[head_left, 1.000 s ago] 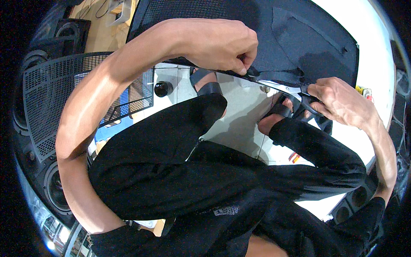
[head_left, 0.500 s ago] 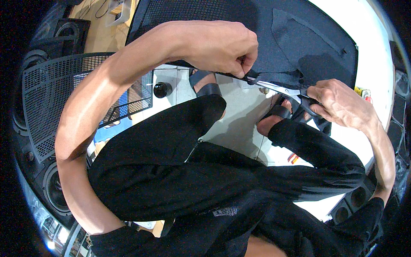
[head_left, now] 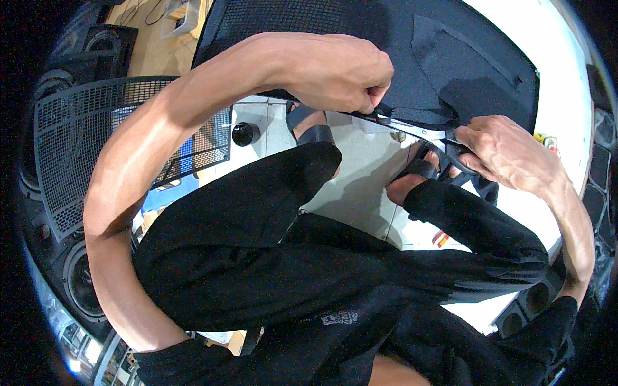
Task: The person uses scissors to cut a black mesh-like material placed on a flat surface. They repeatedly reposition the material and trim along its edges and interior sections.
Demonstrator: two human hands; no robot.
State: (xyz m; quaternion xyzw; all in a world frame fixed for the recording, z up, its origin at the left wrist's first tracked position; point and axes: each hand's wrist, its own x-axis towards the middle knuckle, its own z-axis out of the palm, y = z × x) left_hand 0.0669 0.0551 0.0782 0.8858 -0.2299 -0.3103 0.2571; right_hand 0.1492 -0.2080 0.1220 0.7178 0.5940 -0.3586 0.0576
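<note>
Small pale label (head_left: 339, 318) printed on the black garment, near centre. Small yellow tag-like item (head_left: 546, 139), red-marked, on the white surface at far right; too small to identify.

Fabric sheet (head_left: 450, 58) was dark charcoal; scissors (head_left: 428, 138) had silver blades, black handles; mesh grille (head_left: 96, 135) was black; trousers (head_left: 257, 257) plain black.

Head-worn fisheye, close, looking down.
</note>
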